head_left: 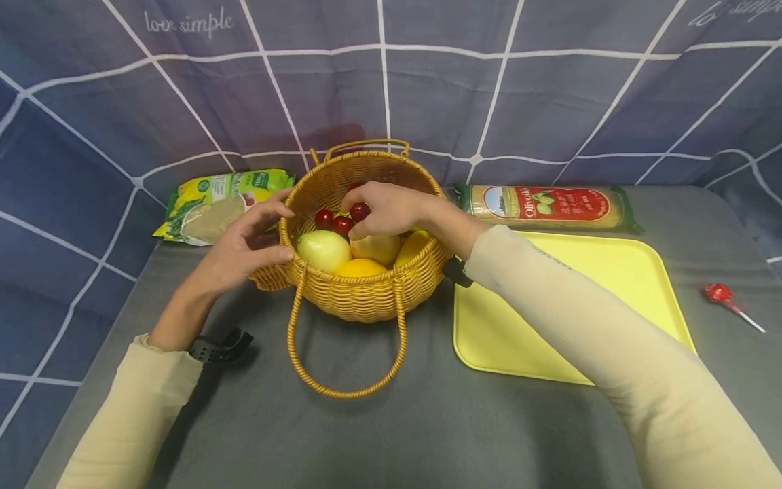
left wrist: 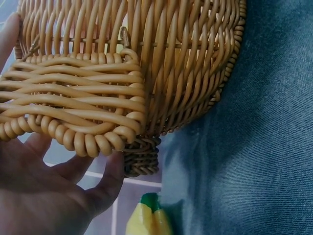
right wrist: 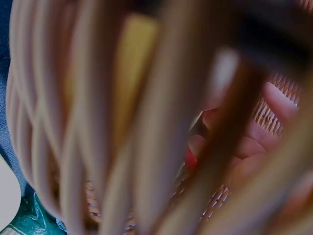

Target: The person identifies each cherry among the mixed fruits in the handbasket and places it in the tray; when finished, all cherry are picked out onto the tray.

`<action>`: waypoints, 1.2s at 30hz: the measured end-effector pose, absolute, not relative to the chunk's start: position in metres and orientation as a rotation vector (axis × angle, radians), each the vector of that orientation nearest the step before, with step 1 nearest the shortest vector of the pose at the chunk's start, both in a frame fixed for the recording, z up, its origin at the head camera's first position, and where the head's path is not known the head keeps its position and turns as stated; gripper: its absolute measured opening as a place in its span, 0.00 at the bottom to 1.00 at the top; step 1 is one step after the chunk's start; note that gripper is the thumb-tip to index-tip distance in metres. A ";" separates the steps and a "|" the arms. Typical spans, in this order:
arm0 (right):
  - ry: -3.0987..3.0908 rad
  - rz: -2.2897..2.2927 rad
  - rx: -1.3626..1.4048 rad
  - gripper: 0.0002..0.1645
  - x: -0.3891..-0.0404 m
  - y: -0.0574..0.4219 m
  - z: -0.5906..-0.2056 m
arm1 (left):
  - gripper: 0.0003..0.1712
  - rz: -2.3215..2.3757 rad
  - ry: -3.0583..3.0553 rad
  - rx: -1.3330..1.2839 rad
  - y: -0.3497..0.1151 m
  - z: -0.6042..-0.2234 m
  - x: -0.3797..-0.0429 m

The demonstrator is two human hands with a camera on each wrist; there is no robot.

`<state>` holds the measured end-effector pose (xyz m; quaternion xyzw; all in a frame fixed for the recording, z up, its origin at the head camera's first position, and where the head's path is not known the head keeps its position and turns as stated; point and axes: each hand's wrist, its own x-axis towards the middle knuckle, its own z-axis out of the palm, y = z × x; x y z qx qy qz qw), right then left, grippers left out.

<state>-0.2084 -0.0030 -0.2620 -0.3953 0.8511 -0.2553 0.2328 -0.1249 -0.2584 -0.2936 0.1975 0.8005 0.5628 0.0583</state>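
Note:
A wicker basket with two looped handles holds several fruits. My left hand grips its left side, fingertips at the rim; in the left wrist view the fingers reach behind a woven flap. My right hand is inside the basket, pinching a dark red cherry between thumb and fingers. More cherries lie beside it. Nearer the front rim are a pale green fruit, an orange-yellow fruit and a yellow fruit. Blurred wicker covers much of the right wrist view.
Behind the basket's left side lies a green and yellow food bag. A pack of pasta is at the back right, behind a yellow tray partly under my right sleeve. A red lollipop lies at the far right.

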 end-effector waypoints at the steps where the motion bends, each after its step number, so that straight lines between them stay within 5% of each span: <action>1: 2.345 -0.712 -1.097 0.24 -0.208 -0.003 -0.262 | 0.25 1.699 2.432 0.595 -0.258 -0.293 -0.125; 5: 2.355 -0.726 -1.144 0.20 -0.209 -0.003 -0.262 | 0.25 1.685 2.441 0.589 -0.258 -0.293 -0.124; 14: 2.252 -0.619 -1.124 0.31 -0.207 -0.007 -0.261 | 0.25 1.701 2.430 0.599 -0.259 -0.293 -0.125; 36: 2.390 -0.926 -1.228 0.21 -0.209 -0.003 -0.262 | 0.25 1.701 2.415 0.597 -0.259 -0.293 -0.125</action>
